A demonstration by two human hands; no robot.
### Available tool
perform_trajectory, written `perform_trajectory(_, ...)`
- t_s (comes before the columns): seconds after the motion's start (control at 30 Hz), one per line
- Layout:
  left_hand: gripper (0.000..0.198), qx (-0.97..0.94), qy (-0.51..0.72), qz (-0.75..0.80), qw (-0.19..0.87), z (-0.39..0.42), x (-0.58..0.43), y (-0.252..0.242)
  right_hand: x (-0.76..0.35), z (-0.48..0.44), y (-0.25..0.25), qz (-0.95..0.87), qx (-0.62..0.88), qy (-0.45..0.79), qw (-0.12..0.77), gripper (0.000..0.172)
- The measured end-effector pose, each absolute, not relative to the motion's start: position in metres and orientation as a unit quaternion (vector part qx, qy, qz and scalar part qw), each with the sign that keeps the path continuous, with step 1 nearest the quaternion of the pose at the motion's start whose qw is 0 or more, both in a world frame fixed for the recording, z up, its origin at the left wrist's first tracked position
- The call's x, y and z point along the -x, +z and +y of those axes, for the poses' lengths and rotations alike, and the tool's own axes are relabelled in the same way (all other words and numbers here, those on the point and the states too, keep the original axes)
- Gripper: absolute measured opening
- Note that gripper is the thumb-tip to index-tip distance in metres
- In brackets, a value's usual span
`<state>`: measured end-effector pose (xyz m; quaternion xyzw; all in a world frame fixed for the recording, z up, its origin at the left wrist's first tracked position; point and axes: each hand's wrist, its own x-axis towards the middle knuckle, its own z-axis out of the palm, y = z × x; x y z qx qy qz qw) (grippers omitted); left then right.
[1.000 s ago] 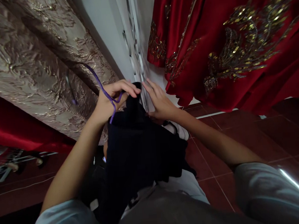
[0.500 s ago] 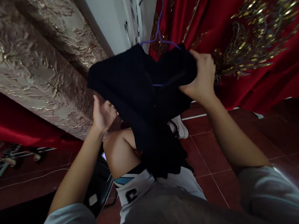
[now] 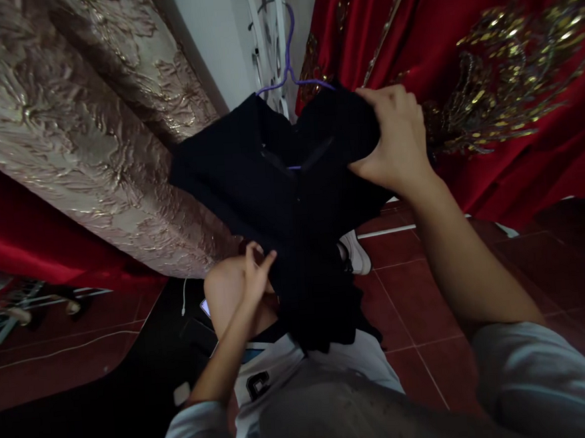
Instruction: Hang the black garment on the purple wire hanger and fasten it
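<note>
A dark navy short-sleeved shirt (image 3: 248, 162) with an open collar hangs on a purple wire hanger (image 3: 288, 52) in front of me, its lower part draped over my lap. My right hand (image 3: 397, 138) grips the shirt at the right shoulder, thumb in front and fingers over the top. Lower down, at the shirt's left side edge, is my left hand (image 3: 258, 268), its thumb and curled fingers closed at the cloth. Part of those fingertips is hard to make out in the dim light.
Gold-textured pale fabric (image 3: 102, 145) hangs at the left and red satin with gold sequins (image 3: 502, 64) at the right. White metal bars (image 3: 279, 33) stand behind the hanger. A black seat (image 3: 110, 405) with a white object (image 3: 182, 392) lies left of my knee, above red floor tiles (image 3: 403, 304).
My left hand has moved down and right from beside the sleeve to the shirt's side edge, its fingers closing. The hanger has shifted left and now stands straighter; my right hand keeps its hold.
</note>
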<state>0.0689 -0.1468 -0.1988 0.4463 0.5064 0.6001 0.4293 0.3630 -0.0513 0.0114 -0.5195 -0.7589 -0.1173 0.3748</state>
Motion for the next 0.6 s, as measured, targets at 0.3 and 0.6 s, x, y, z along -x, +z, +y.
perform_trajectory(0.3,0.066,-0.425,0.63,0.518,0.391,-0.176,-0.089,-0.227,-0.377,-0.061,-0.011,-0.832,0.408,-0.075,0.369,0.091)
perform_trajectory(0.6,0.02,-0.291,0.694,0.497,0.432,-0.105,-0.086,-0.193,-0.272,-0.062,-0.103,-0.671,0.527,0.219,0.474,0.046)
